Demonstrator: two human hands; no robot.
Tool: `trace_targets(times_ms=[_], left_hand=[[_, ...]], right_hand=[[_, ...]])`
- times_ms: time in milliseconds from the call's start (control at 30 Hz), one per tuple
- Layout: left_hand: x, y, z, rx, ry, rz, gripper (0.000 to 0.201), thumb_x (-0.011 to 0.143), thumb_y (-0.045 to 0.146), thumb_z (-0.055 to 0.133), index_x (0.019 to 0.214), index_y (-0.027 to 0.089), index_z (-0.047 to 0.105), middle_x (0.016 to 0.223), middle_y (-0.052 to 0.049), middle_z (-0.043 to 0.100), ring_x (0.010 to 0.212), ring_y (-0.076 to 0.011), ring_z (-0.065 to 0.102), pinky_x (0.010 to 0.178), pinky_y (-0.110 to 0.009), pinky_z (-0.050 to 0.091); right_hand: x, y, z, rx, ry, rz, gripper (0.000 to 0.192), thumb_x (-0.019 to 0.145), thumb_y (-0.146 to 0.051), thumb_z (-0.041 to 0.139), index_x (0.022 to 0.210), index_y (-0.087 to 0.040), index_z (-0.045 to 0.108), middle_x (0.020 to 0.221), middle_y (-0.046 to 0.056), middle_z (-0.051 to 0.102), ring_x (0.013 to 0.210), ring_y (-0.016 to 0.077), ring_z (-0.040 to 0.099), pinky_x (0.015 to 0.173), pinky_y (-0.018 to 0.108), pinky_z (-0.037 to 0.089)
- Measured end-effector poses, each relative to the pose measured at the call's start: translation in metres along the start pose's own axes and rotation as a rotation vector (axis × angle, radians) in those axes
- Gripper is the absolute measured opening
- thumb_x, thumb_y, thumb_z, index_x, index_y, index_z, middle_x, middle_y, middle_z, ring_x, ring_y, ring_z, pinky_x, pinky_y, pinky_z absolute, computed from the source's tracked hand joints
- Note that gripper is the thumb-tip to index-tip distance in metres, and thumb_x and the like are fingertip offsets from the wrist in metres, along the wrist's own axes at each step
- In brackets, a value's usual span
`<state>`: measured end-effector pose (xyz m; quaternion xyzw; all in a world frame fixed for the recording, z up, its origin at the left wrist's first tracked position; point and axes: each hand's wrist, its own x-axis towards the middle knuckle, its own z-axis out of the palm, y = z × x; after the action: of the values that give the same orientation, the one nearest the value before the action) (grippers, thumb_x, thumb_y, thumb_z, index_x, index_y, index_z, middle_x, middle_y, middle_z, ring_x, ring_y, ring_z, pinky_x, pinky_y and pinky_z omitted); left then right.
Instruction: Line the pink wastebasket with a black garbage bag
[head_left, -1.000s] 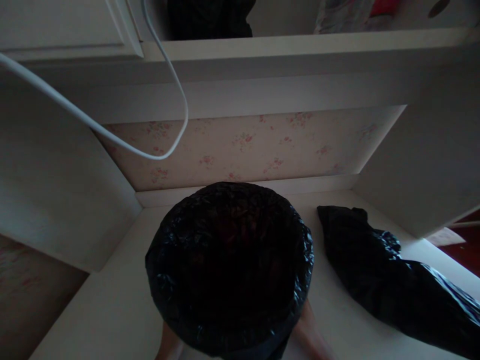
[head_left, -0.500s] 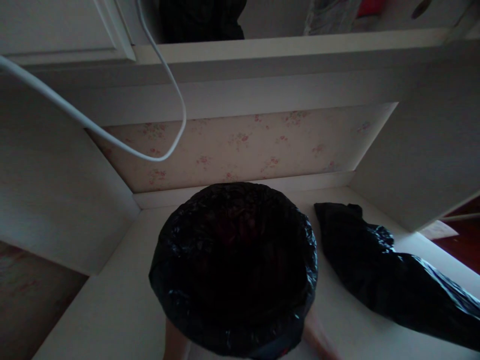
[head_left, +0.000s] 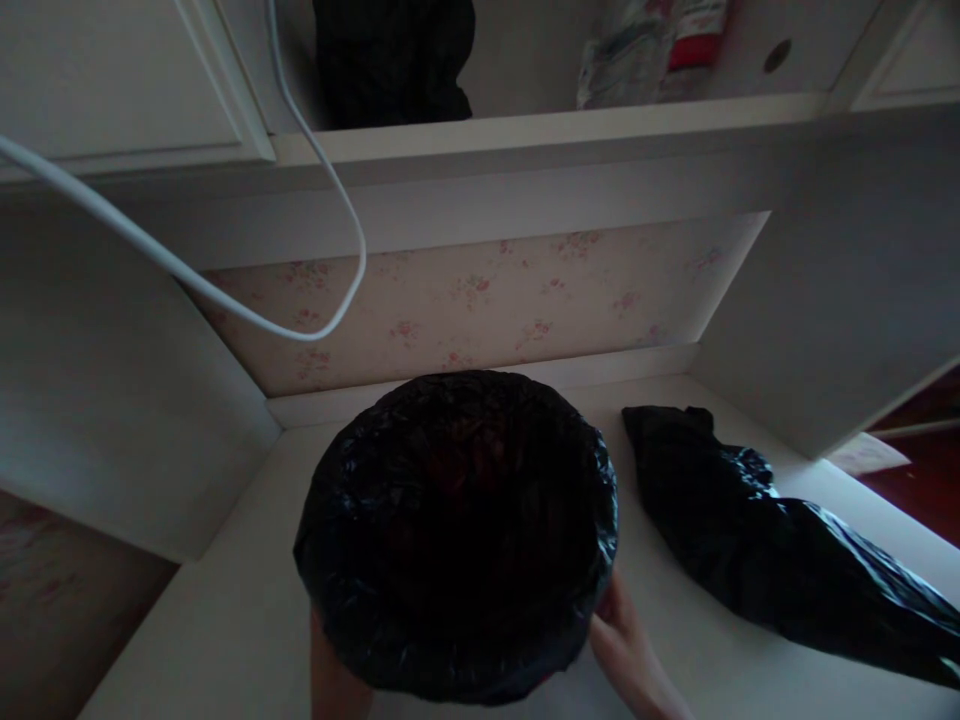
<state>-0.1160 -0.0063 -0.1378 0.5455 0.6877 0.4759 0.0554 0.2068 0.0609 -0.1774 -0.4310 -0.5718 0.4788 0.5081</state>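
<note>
White cable (head_left: 306,337) is looping down in front of the floral wall (head_left: 480,315). Lower, the left hand (head_left: 339,665) is showing under the near-left rim of the black-lined bin (head_left: 457,655), its fingers hiding, so I cannot tell how they are gripping. Mouth up, the bin is filling the centre, over the table (head_left: 217,610). The right hand (head_left: 626,640) is curving around its right side. Farther right, a black bag (head_left: 765,550) is lying on the table.
</note>
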Motion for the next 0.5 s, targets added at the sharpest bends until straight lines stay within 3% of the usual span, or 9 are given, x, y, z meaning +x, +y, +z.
trace_targets(times_ms=[133, 267, 400, 500], left_hand=[[0.007, 0.015, -0.002, -0.208, 0.2, -0.115, 0.071, 0.092, 0.055, 0.065, 0.158, 0.034, 0.049, 0.149, -0.01, 0.064, 0.139, -0.0398, 0.06, 0.114, -0.061, 0.052], [0.023, 0.043, -0.014, -0.315, 0.318, -0.045, 0.081, 0.081, 0.06, 0.077, 0.154, 0.033, 0.053, 0.153, -0.009, 0.06, 0.141, -0.0391, 0.056, 0.123, -0.059, 0.042], [0.043, 0.063, -0.027, -0.269, 0.23, 0.069, 0.061, 0.093, 0.049, 0.069, 0.15, 0.034, 0.057, 0.151, -0.006, 0.064, 0.139, -0.0351, 0.06, 0.122, -0.055, 0.044], [0.054, 0.07, -0.035, -0.2, 0.135, 0.131, 0.052, 0.095, 0.045, 0.065, 0.145, 0.033, 0.062, 0.141, -0.005, 0.071, 0.129, -0.0332, 0.068, 0.113, -0.052, 0.052]], right_hand=[[0.0, -0.014, 0.005, 0.045, 0.137, -0.054, 0.094, 0.097, -0.058, 0.067, 0.173, -0.033, 0.017, 0.175, 0.009, 0.026, 0.162, 0.0303, 0.031, 0.126, 0.049, 0.042], [0.006, -0.044, 0.005, 0.05, 0.174, -0.108, 0.087, 0.099, -0.057, 0.065, 0.171, -0.037, 0.022, 0.176, 0.002, 0.026, 0.163, 0.0285, 0.028, 0.131, 0.046, 0.035], [0.018, -0.074, 0.003, 0.043, 0.17, -0.115, 0.079, 0.102, -0.057, 0.058, 0.171, -0.04, 0.022, 0.177, -0.002, 0.022, 0.166, 0.0271, 0.019, 0.136, 0.051, 0.016], [0.028, -0.089, 0.001, 0.051, 0.138, -0.113, 0.084, 0.1, -0.066, 0.055, 0.172, -0.04, 0.019, 0.178, -0.002, 0.019, 0.167, 0.0282, 0.012, 0.136, 0.055, 0.008]])
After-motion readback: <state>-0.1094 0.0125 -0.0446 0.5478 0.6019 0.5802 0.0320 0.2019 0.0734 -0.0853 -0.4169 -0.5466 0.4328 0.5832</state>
